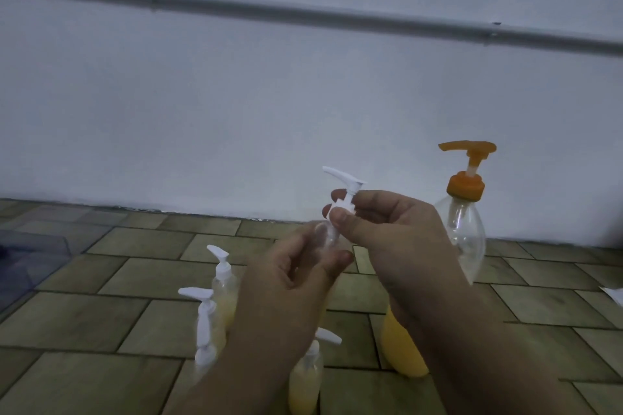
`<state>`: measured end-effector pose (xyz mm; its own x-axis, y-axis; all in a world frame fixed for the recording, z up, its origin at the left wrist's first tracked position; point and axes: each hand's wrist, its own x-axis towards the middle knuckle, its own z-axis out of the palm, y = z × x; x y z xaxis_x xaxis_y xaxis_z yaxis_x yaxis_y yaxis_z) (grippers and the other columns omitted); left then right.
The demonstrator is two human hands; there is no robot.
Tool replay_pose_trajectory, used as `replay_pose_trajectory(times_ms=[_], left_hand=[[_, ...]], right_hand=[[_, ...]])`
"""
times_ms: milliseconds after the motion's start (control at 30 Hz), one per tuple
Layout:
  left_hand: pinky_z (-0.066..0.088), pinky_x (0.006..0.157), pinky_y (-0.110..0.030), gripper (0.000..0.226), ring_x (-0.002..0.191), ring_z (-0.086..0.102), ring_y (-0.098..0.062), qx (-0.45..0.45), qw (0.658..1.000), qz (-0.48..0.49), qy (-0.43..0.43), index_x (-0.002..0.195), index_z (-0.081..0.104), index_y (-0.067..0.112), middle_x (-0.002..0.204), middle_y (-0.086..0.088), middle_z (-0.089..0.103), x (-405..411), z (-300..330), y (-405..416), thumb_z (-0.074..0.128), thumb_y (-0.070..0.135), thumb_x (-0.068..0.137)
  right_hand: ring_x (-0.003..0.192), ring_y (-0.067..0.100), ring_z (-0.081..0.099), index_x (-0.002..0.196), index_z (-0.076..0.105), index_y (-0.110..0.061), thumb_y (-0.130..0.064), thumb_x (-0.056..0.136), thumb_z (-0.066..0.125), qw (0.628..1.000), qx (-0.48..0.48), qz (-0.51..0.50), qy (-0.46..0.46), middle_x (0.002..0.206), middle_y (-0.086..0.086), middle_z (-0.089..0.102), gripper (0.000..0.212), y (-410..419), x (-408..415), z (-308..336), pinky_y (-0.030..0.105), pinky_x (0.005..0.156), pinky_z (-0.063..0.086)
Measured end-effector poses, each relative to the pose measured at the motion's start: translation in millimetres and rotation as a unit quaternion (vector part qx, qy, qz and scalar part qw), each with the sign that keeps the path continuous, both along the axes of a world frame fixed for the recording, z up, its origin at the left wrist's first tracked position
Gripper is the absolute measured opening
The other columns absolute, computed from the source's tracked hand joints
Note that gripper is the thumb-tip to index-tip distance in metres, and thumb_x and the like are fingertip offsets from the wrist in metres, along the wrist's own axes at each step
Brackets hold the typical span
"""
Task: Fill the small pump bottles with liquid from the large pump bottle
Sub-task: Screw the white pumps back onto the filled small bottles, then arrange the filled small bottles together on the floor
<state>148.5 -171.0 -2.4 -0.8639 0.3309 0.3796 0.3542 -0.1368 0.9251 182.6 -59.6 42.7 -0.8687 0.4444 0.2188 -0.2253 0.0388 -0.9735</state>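
My left hand grips the clear body of a small pump bottle, held up over the tiled surface. My right hand pinches the collar of that bottle's white pump head. The bottle looks clear, with no yellow showing. The large pump bottle with an orange pump stands at the right behind my right arm; its upper part is clear and yellow liquid fills its base. Several small pump bottles with yellow liquid stand at the lower left, such as one, another and a third.
The bottles stand on a tiled surface that meets a pale wall with a grey pipe across it. A clear plastic container lies at the far left. A white scrap lies at the right edge.
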Motion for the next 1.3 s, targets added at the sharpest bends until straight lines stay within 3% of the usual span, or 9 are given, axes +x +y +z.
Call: replay_pose_trajectory(times_ms=[200, 267, 367, 500, 600, 700, 833, 1033, 1300], left_hand=[[0.05, 0.083, -0.02, 0.052, 0.102, 0.06, 0.005, -0.05, 0.998, -0.014, 0.028, 0.112, 0.059, 0.043, 0.106, 0.027, 0.066, -7.8, -7.9, -6.5, 0.067, 0.065, 0.065], [0.051, 0.078, -0.015, 0.057, 0.102, 0.059, 0.008, -0.027, 0.999, -0.007, 0.021, 0.115, 0.057, 0.041, 0.11, 0.029, 0.063, -6.7, -6.2, -19.1, 0.064, 0.068, 0.065], [0.05, 0.071, -0.009, 0.034, 0.094, 0.064, 0.002, 0.037, 0.999, 0.034, 0.021, 0.101, 0.066, 0.036, 0.102, 0.019, 0.069, -7.2, -5.8, -46.7, 0.068, 0.054, 0.073], [0.055, 0.074, -0.028, 0.037, 0.088, 0.066, -0.009, 0.065, 0.992, 0.108, 0.028, 0.09, 0.07, 0.036, 0.094, 0.008, 0.072, -20.9, -30.7, -81.3, 0.068, 0.056, 0.059], [0.052, 0.068, -0.017, 0.01, 0.079, 0.065, -0.004, 0.072, 0.985, 0.156, 0.004, 0.084, 0.071, 0.031, 0.087, 0.008, 0.073, -33.6, -58.6, -99.8, 0.073, 0.027, 0.075], [0.05, 0.064, -0.01, 0.032, 0.071, 0.063, 0.004, 0.05, 0.976, 0.209, -0.02, 0.081, 0.07, 0.025, 0.079, 0.013, 0.073, -46.8, -92.4, -117.0, 0.058, -0.005, 0.085], [0.047, 0.059, -0.008, 0.049, 0.069, 0.063, 0.007, 0.01, 0.972, 0.232, -0.042, 0.077, 0.071, 0.038, 0.077, 0.017, 0.072, -54.6, -121.0, -131.6, 0.056, -0.008, 0.084], [0.043, 0.053, -0.004, 0.034, 0.061, 0.06, 0.014, -0.045, 0.973, 0.21, -0.089, 0.081, 0.062, 0.016, 0.066, 0.021, 0.07, -56.2, -144.7, -141.7, 0.054, -0.017, 0.082], [0.043, 0.059, 0.0, 0.023, 0.064, 0.06, 0.013, -0.077, 0.971, 0.196, -0.112, 0.088, 0.064, 0.007, 0.09, -0.01, 0.068, -46.6, -176.5, -137.2, 0.066, -0.012, 0.077]], right_hand=[[0.082, 0.008, 0.067, 0.091, 0.07, -0.026, -0.017, 0.08, 0.067, 0.992, 0.127, -0.017, 0.012, 0.088, -0.006, 0.072, 0.015, 3.6, 11.5, -3.5, 0.019, 0.069, 0.055], [0.08, 0.003, 0.066, 0.091, 0.069, -0.027, -0.017, 0.08, 0.065, 0.991, 0.125, -0.037, 0.039, 0.087, -0.011, 0.072, 0.016, 10.7, 18.6, -1.5, 0.014, 0.064, 0.053], [0.081, -0.004, 0.063, 0.093, 0.069, -0.028, -0.018, 0.08, 0.065, 0.988, 0.118, -0.092, 0.045, 0.089, -0.015, 0.071, 0.017, 24.0, 21.3, -8.5, 0.011, 0.058, 0.049], [0.079, -0.009, 0.06, 0.09, 0.069, -0.029, -0.016, 0.081, 0.068, 0.98, 0.131, -0.148, 0.004, 0.084, -0.017, 0.069, 0.016, 34.1, 14.8, -37.4, 0.007, 0.06, 0.04], [0.081, -0.002, 0.06, 0.091, 0.069, -0.029, -0.016, 0.081, 0.069, 0.976, 0.143, -0.161, -0.039, 0.083, -0.016, 0.069, 0.016, 36.5, 11.3, -62.8, 0.012, 0.063, 0.037], [0.082, -0.005, 0.057, 0.092, 0.069, -0.028, -0.016, 0.082, 0.068, 0.973, 0.157, -0.148, -0.084, 0.085, -0.018, 0.068, 0.016, 36.2, 8.4, -86.8, 0.011, 0.061, 0.036], [0.079, -0.005, 0.059, 0.089, 0.068, -0.028, -0.013, 0.082, 0.068, 0.97, 0.165, -0.133, -0.121, 0.081, -0.016, 0.069, 0.016, 33.7, 4.7, -115.0, 0.009, 0.06, 0.037], [0.077, -0.006, 0.059, 0.094, 0.069, -0.023, -0.01, 0.082, 0.068, 0.968, 0.152, -0.103, -0.17, 0.084, -0.013, 0.068, 0.017, 32.2, 1.8, -144.1, 0.007, 0.056, 0.04], [0.09, 0.004, 0.063, 0.103, 0.067, -0.023, -0.011, 0.08, 0.071, 0.976, 0.109, -0.059, -0.18, 0.095, -0.009, 0.07, 0.026, 32.3, 5.2, -167.6, 0.016, 0.066, 0.05]])
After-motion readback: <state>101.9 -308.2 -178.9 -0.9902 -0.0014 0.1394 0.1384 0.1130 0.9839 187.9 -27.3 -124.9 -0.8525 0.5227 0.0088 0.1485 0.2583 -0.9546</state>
